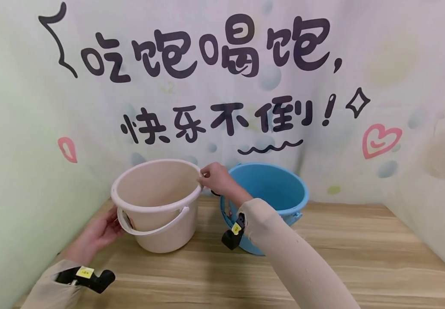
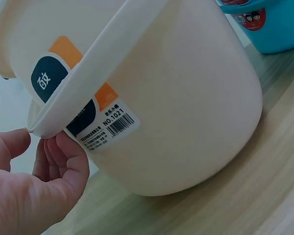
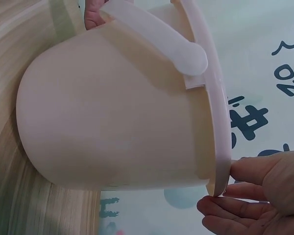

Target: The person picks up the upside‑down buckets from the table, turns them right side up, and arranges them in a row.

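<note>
A pale pink plastic bucket point(image 1: 168, 238) stands upright on the wooden table, with its white carrying handle point(image 1: 156, 231) lowered across the front. At the bucket's left side, my left hand point(image 1: 104, 231) pinches the handle between thumb and curled fingers, as the left wrist view shows. My right hand point(image 3: 264, 191) pinches the far right part of the rim, thumb on one side and fingertips on the other. A label with a barcode point(image 2: 118, 124) is stuck on the bucket's wall near the left fingers. Inside the bucket, the bottom is hidden from view.
A blue bucket point(image 1: 269, 184) stands just right of the pink one, partly behind my right forearm. A printed cloth backdrop point(image 1: 222, 94) closes off the table's rear, and pale walls flank both sides. Wooden tabletop point(image 1: 361, 249) extends to the right.
</note>
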A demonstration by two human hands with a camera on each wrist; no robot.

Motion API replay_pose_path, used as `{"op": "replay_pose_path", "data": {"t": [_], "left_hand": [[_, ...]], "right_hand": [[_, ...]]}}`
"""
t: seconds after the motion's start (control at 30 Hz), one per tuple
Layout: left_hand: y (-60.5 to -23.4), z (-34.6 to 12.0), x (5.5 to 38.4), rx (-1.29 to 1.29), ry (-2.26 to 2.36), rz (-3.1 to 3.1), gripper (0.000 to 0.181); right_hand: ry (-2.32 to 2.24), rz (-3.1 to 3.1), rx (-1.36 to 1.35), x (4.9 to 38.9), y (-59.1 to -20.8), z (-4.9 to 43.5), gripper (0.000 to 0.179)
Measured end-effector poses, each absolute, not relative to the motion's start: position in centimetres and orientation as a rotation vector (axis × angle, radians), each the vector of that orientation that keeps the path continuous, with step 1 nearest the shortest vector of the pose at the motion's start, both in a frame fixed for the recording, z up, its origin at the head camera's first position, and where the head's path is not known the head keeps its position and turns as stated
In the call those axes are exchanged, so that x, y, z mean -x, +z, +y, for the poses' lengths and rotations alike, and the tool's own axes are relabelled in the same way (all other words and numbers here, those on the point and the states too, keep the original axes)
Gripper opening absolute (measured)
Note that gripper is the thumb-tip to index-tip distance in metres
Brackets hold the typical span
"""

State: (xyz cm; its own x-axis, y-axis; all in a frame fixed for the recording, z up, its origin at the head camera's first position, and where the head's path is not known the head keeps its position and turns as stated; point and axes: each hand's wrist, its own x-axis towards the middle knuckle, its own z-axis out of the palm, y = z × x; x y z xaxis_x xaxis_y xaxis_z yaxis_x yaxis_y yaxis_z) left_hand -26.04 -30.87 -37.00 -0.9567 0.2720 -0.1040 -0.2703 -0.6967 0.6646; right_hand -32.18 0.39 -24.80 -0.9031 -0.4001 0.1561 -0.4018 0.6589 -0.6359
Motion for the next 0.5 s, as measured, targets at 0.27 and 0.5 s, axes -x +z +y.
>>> {"op": "replay_pose_path", "data": {"t": [0.27, 0.5], "left_hand": [[-36.7, -31.0, 25.5, 0.106, 2.526, 1.491, 0.036], [-34.7, -31.6, 24.7, 0.205, 2.400, 1.785, 0.028]], "right_hand": [[1.089, -2.884, -0.632, 31.8, -24.6, -0.1, 0.032], [1.063, -2.889, -0.646, 31.8, -23.7, 0.7, 0.035]]}}
